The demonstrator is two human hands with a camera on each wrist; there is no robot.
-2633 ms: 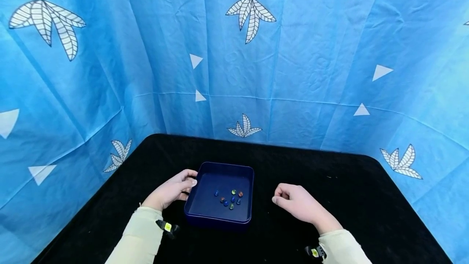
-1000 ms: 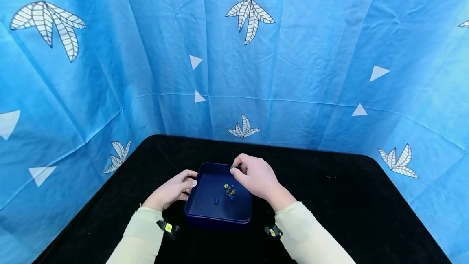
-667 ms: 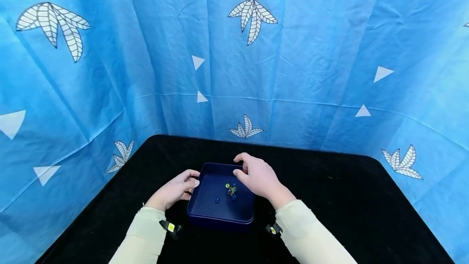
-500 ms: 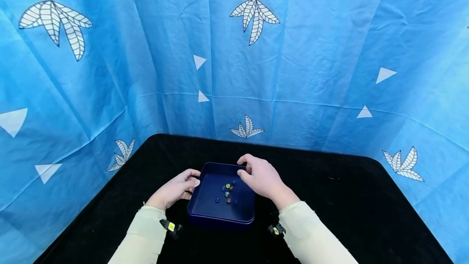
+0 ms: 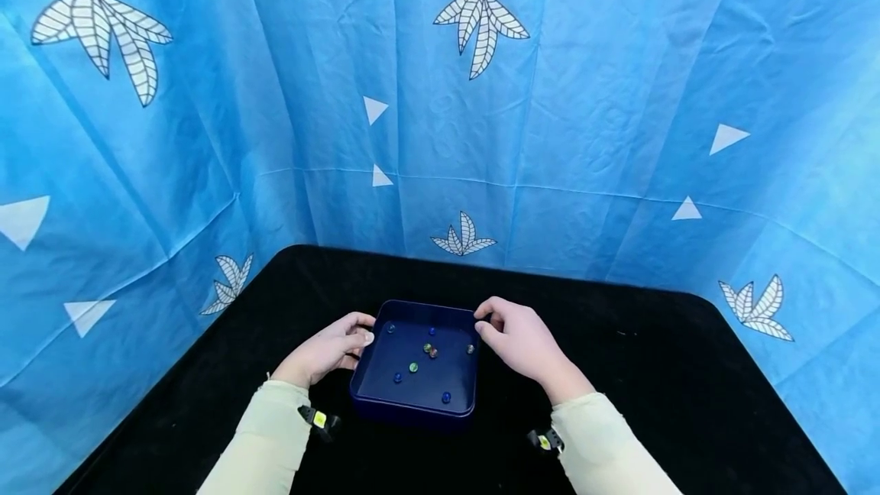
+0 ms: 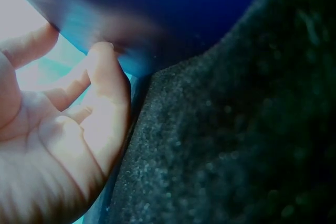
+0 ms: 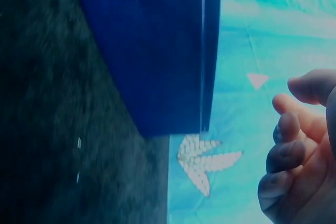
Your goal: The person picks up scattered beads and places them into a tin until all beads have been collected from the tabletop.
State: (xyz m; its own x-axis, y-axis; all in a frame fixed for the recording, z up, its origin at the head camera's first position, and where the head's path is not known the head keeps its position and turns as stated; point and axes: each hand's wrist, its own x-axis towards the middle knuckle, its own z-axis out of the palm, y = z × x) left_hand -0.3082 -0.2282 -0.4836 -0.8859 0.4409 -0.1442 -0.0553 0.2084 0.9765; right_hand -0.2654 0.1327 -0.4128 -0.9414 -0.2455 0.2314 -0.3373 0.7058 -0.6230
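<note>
A square dark blue box (image 5: pixel 412 409) with low walls stands on the black cloth, several glass marbles (image 5: pixel 413 367) spread over its floor. My left hand (image 5: pixel 334 346) touches the box's left side; in the left wrist view the thumb (image 6: pixel 107 72) lies against the outer wall, other fingers beside it. Just past the right rim hovers my right hand (image 5: pixel 524 338), thumb and index finger apart. Nothing shows between them in the right wrist view, where the other fingers (image 7: pixel 286 153) are loosely bent. One marble (image 5: pixel 470 349) lies by the right wall, near that thumb.
The black cloth (image 5: pixel 619 373) covers a table with rounded far corners. Behind and on both sides hangs a blue curtain (image 5: pixel 584 113) printed with leaves and triangles. Both wrists carry small black straps (image 5: pixel 546 440).
A marble pinched in the right hand over the far right part of the box has been let go. The clustered marbles have scattered, and the right hand has drawn off to the right.
</note>
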